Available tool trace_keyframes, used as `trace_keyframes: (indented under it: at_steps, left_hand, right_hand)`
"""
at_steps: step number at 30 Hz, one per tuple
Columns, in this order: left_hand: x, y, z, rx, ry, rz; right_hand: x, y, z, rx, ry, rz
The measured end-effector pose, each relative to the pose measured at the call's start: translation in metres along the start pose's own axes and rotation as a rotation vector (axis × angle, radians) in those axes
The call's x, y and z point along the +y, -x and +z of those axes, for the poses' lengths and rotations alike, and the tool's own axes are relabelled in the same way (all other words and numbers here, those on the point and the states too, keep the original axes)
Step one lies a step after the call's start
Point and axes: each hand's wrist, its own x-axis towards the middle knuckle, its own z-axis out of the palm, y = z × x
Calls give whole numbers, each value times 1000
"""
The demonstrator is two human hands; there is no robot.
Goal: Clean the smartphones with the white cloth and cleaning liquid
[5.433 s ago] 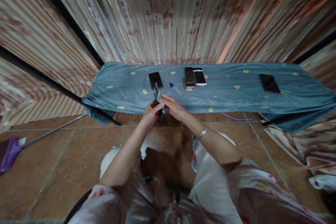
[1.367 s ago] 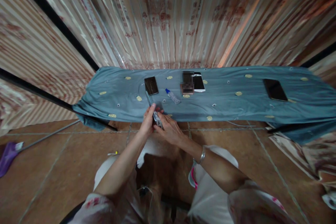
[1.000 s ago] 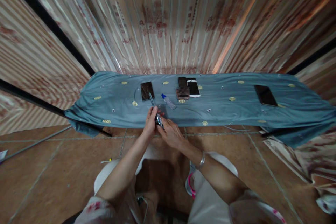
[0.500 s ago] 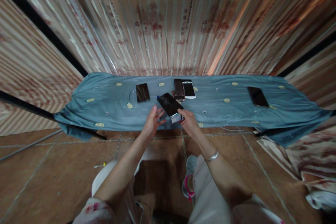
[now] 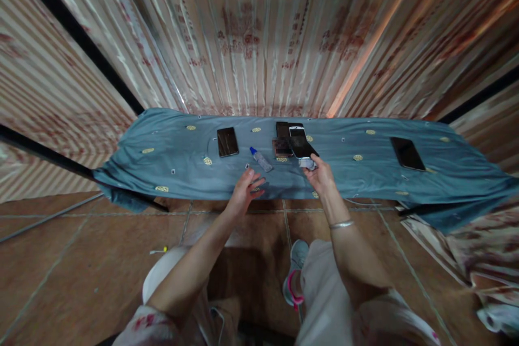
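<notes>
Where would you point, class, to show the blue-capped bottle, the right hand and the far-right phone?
Blue-capped bottle (image 5: 263, 162): head view, on its clear body.
Right hand (image 5: 320, 175): head view, on the middle of the hand.
Far-right phone (image 5: 407, 153): head view, middle of its dark upper face.

Dim indoor light, warm orange streak on the striped curtain (image 5: 251, 81) at right, darker band along its top, deep shadow low on the tiled floor (image 5: 121, 259), small glint on the bracelet (image 5: 341, 224), edges stretched and softer, pixelated patch near middle of the worktop (image 5: 344, 178).
</notes>
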Motion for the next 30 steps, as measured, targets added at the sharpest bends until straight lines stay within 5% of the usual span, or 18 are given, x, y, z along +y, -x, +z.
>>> trace_keyframes:
  at_steps: [12,30]
  left_hand:
    - [0,10,-10,7,-34,14]
    - [8,24,-35,-47,14,-8]
  right_hand:
    - [6,-24,-5,18,-5,-4]
    - [17,-57,-8,217,152,16]
